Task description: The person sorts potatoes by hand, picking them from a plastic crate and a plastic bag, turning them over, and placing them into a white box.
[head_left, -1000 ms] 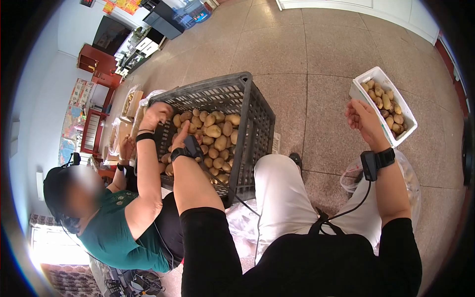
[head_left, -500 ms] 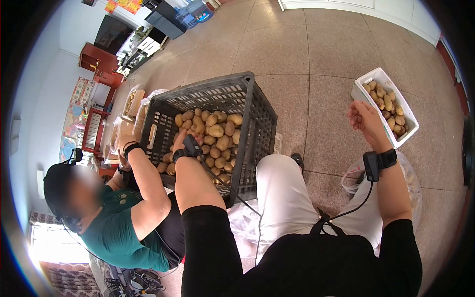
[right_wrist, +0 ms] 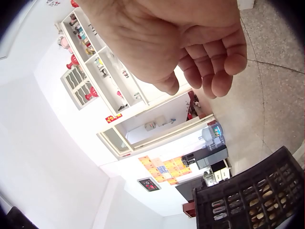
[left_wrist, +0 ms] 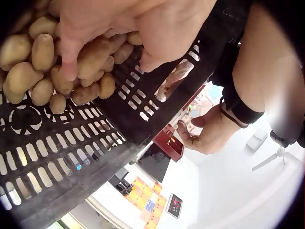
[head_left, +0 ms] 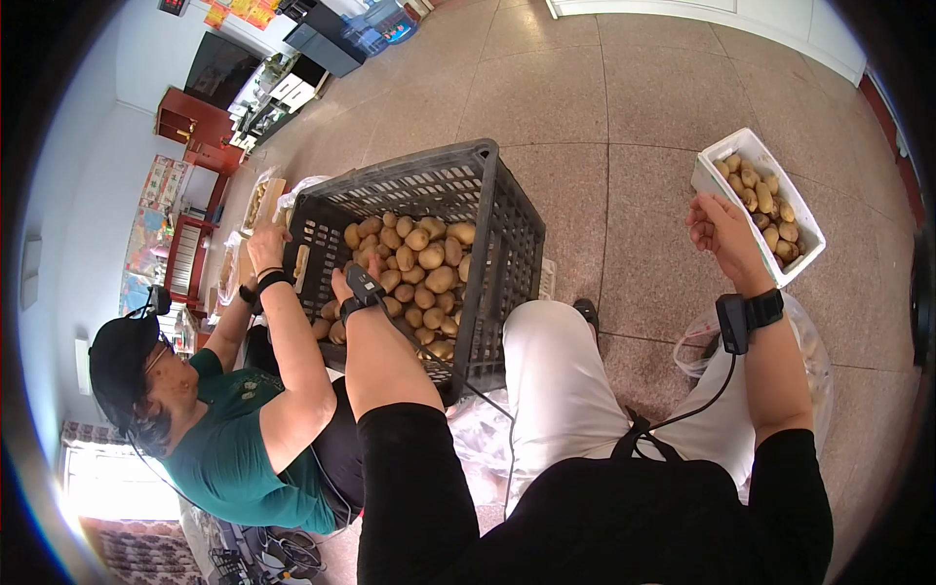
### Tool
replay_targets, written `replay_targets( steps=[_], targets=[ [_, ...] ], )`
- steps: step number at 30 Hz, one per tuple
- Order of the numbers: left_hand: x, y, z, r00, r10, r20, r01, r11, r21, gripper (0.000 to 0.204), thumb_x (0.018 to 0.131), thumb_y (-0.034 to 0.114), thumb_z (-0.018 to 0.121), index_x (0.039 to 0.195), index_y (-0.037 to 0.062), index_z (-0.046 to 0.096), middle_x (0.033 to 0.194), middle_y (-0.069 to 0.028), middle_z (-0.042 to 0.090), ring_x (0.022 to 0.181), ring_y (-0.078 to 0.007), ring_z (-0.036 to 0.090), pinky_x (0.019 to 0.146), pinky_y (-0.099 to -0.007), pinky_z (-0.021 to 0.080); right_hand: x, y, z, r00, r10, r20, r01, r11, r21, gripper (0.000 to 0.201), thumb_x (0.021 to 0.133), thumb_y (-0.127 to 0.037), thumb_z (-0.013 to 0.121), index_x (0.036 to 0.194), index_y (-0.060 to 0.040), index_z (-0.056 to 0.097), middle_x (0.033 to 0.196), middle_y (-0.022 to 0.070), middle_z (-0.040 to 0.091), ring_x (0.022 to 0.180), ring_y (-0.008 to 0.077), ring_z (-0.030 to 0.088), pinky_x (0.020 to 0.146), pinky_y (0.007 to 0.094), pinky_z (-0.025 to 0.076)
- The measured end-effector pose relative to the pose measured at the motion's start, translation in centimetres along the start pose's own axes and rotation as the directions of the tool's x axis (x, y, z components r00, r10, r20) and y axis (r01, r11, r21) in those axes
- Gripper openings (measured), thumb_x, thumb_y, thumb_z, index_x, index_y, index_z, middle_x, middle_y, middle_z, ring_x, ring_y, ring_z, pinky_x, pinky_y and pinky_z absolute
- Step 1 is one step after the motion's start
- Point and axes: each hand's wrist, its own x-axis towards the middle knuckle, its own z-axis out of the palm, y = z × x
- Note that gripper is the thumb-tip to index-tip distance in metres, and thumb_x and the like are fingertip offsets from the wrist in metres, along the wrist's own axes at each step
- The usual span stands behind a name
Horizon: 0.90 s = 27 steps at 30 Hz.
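Potatoes (head_left: 429,255) are heaped in a black plastic crate (head_left: 512,219) at my left. My left hand (head_left: 343,285) is down inside it, fingers reaching onto the heap. In the left wrist view a potato (left_wrist: 93,58) lies under the hand beside a lowered finger (left_wrist: 69,62). The thumb (left_wrist: 151,61) stands apart, over the slotted crate wall. My right hand (head_left: 723,239) hangs in the air with loosely bent fingers and holds nothing, palm showing in the right wrist view. In the head view it overlaps the edge of a white box (head_left: 812,244) holding potatoes (head_left: 760,200).
A person in a green shirt (head_left: 229,458) sits at the left, one hand (head_left: 265,249) by the crate's far side, near cartons (head_left: 255,210) in plastic. A clear plastic bag (head_left: 814,361) lies near my right leg. Tiled floor (head_left: 643,88) stretches ahead.
My left hand has shifted slightly back and left within the crate. The other person's hand has withdrawn from inside the crate to its far side. My right hand has barely moved.
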Motion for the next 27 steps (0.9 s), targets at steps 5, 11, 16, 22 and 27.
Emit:
replay_targets(
  steps=[5, 11, 16, 22, 27],
  targets=[
    [1.9, 0.5, 0.5, 0.994, 0.028, -0.102, -0.038, 0.995, -0.095, 0.044, 0.092, 0.032, 0.031, 0.118, -0.0025, 0.040, 0.122, -0.0118, 0.045, 0.109, -0.0265, 0.044, 0.091, -0.0460, 0.037, -0.3, -0.3, 0.0, 1.000, 0.004, -0.012, -0.004, 1.000, -0.011, 0.024, 0.089, -0.034, 0.048, 0.083, -0.0112, 0.052, 0.071, -0.0008, 0.055, 0.057, 0.0062, 0.051, 0.050, 0.0188, 0.039],
    [4.1, 1.0, -1.3, 1.000, 0.014, 0.021, -0.014, 1.000, 0.011, 0.023, 0.089, 0.020, 0.044, 0.101, 0.0000, 0.042, 0.091, -0.0102, 0.053, 0.079, -0.0208, 0.055, 0.075, -0.0383, 0.048, -0.5, -0.3, -0.1, 1.000, -0.008, -0.009, 0.008, 1.000, -0.025, 0.023, 0.089, -0.033, 0.048, 0.083, -0.0111, 0.052, 0.072, -0.0003, 0.054, 0.058, 0.0069, 0.050, 0.051, 0.0202, 0.039],
    [3.0, 0.7, -1.1, 0.998, 0.050, 0.044, -0.055, 0.992, 0.110, 0.012, 0.088, 0.016, 0.048, 0.091, 0.0048, 0.046, 0.084, -0.0058, 0.055, 0.078, -0.0179, 0.055, 0.073, -0.0372, 0.048, -0.5, 0.1, -0.6, 1.000, -0.026, -0.005, 0.026, 0.999, -0.022, 0.025, 0.089, -0.035, 0.049, 0.083, -0.0104, 0.052, 0.072, -0.0001, 0.054, 0.058, 0.0069, 0.050, 0.051, 0.0201, 0.038],
    [3.7, 1.0, -0.4, 0.998, 0.053, 0.040, -0.060, 0.979, 0.196, 0.016, 0.089, 0.021, 0.049, 0.079, 0.0100, 0.046, 0.075, 0.0010, 0.053, 0.074, -0.0153, 0.056, 0.069, -0.0383, 0.049, -1.3, -0.1, -0.9, 0.998, -0.025, -0.054, 0.025, 1.000, 0.008, 0.023, 0.087, -0.033, 0.051, 0.083, -0.0101, 0.052, 0.071, -0.0001, 0.054, 0.057, 0.0071, 0.050, 0.051, 0.0200, 0.039],
    [6.8, 3.0, -2.7, 0.974, -0.147, 0.173, 0.001, 0.766, 0.643, 0.013, 0.085, 0.017, 0.050, 0.083, 0.0066, 0.057, 0.075, -0.0063, 0.060, 0.062, -0.0220, 0.058, 0.054, -0.0354, 0.050, -2.3, -0.1, -1.8, 0.993, -0.039, -0.115, 0.041, 0.999, 0.014, 0.023, 0.085, -0.033, 0.054, 0.082, -0.0099, 0.054, 0.069, 0.0003, 0.054, 0.058, 0.0070, 0.050, 0.051, 0.0197, 0.040]
  ],
)
